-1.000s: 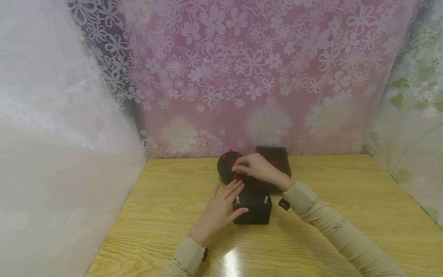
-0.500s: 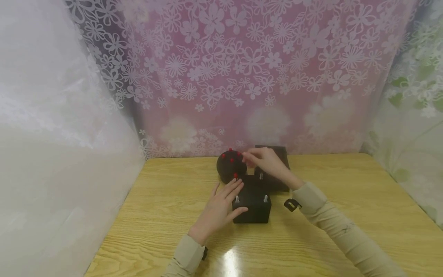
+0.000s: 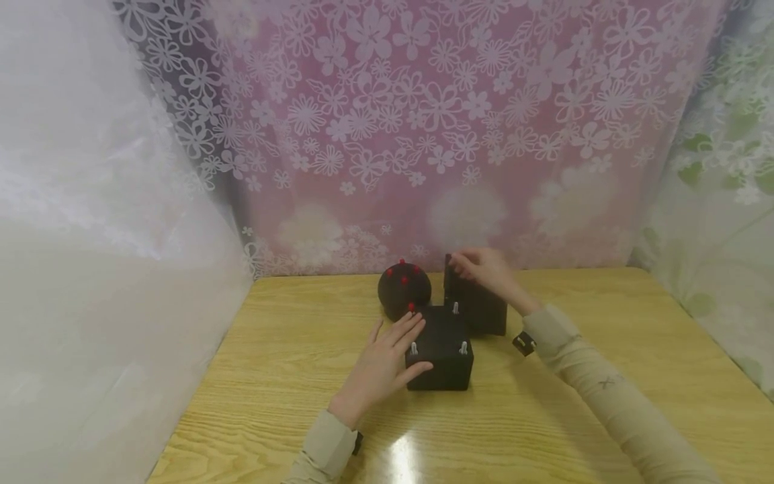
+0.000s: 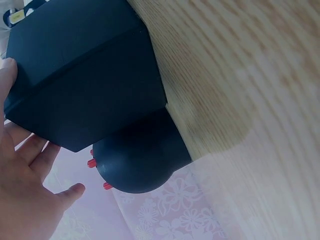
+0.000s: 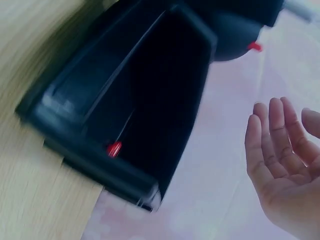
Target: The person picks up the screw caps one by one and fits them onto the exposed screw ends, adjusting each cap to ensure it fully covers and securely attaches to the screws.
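My left hand (image 3: 382, 359) lies along the left edge of a black box (image 3: 441, 374), thumb over its front and fingers straight. Light-coloured pegs (image 3: 463, 347) stand up from the box's top. Behind it, a rounded black block (image 3: 399, 299) carries several red pegs (image 3: 404, 279). My right hand (image 3: 488, 274) hovers above an open black bin (image 3: 480, 316) at the back right. In the right wrist view its fingers are loosely bent, the thumb apart, and nothing shows between them. A small red piece (image 5: 114, 148) lies inside the bin.
Box, block and bin stand close together on a wood-grain table (image 3: 290, 349). A pink floral curtain (image 3: 387, 134) hangs behind the table's far edge, with pale sheeting (image 3: 121, 202) at the left side.
My right hand has moved from beside the rounded block, back and right to above the bin, uncovering a peg at the box's far corner. The left hand has stayed in place.
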`<action>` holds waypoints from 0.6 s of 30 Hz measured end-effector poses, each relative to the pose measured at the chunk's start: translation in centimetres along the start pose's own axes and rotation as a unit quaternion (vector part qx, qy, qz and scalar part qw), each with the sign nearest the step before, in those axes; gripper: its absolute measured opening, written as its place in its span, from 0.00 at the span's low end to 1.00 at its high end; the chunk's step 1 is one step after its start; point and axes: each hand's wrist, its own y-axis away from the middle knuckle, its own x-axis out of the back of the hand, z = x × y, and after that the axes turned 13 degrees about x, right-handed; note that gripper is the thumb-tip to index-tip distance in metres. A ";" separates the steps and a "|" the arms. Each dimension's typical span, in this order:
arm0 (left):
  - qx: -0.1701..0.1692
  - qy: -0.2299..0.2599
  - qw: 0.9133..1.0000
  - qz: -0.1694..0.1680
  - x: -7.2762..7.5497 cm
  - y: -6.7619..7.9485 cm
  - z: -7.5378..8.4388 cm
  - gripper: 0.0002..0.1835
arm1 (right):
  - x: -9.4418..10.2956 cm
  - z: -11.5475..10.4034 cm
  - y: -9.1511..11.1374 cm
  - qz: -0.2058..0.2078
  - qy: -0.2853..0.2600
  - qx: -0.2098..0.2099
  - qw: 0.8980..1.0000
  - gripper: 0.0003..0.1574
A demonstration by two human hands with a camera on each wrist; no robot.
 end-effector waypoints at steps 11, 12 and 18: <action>0.008 0.002 1.000 -0.012 0.1 0.0 0.0 0.40 | 0.1 2.8 -0.6 -0.076 0.120 0.001 0.990 0.19; 0.009 -0.001 1.000 -0.015 0.1 0.1 0.0 0.40 | 0.0 3.0 -0.6 -0.086 0.131 0.000 0.988 0.18; 0.013 -0.003 1.000 -0.028 0.0 0.2 0.1 0.40 | -0.5 4.5 -1.0 -0.128 0.206 0.026 0.970 0.12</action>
